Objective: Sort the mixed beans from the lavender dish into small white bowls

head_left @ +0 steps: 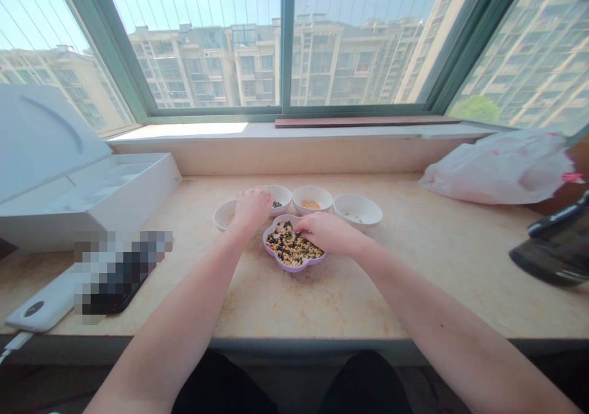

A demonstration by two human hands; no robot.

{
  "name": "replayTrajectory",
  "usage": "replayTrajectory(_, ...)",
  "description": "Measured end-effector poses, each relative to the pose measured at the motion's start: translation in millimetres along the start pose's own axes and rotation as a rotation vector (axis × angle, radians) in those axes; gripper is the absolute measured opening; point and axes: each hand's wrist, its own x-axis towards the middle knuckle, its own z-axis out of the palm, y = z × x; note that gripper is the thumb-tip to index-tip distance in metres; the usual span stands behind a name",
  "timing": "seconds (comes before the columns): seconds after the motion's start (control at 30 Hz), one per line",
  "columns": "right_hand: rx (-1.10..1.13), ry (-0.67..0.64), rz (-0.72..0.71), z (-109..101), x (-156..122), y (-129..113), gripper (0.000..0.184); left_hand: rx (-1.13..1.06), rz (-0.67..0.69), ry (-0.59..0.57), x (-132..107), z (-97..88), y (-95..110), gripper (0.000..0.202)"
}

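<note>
A purple flower-shaped dish [294, 268] holds a mix of black and yellow beans on the beige stone counter. My right hand [324, 231] rests over the dish's far right part, fingers curled down into the beans in a pinch. My left hand [251, 208] hovers closed just behind the dish, over the gap between the leftmost white bowl [223, 215] and a white bowl with a few black beans [278, 198]. Further right stand a white bowl with yellow beans [312, 199] and another white bowl [358, 210] with a few small pieces.
An open white box [87, 187] sits at the left. In front of it lie a white power bank [41, 306] and a dark phone [117, 276]. A white plastic bag [499, 168] and a dark device [554, 245] occupy the right.
</note>
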Motion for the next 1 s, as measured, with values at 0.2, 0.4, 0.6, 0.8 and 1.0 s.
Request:
replayTrajectory(0.2, -0.037, -0.034, -0.044, 5, 4, 3, 0.028, -0.051, -0.008, 0.039, -4, -5.7, 1, 0.030)
replayTrajectory(0.4, -0.100, -0.029, 0.010, 5, 4, 2, 0.024, -0.054, -0.023, 0.020, -8, -11.0, 2, 0.032)
replayTrajectory(0.6, -0.097, -0.010, 0.028, 4, 3, -2, 0.018, -0.134, -0.016, 0.043, -12, -7.8, -3, 0.029)
replayTrajectory(0.8, 0.117, 0.133, 0.105, -1, 0, -1, 0.009, -0.373, 0.020, 0.113, -19, -10.9, 1, 0.023)
replayTrajectory(1.0, 1.027, 0.178, 0.082, -13, -1, 1, 0.033, -0.702, 0.288, 0.197, -28, -17.9, 17, 0.023)
